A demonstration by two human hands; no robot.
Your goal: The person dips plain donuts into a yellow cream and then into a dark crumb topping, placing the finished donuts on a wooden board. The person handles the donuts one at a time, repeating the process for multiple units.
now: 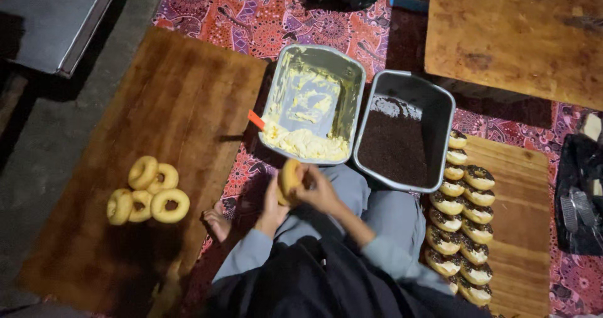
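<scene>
A plain golden ring doughnut (289, 178) stands on edge, just before the cream-filled metal tray (313, 104).

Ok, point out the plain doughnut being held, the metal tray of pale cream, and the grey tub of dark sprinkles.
plain doughnut (289, 178), head view, its rounded side
metal tray of pale cream (357, 73), head view, right rim
grey tub of dark sprinkles (447, 114), head view, right wall

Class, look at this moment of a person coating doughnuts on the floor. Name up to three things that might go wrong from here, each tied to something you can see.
1. The doughnut sits upright between the left hand and right hand, above the lap; it might slip.
2. The cream tray leans tilted beside the sprinkle tub; a nudge may tip it.
3. The finished doughnuts lie crowded by the person's knee and could get smudged.
</scene>
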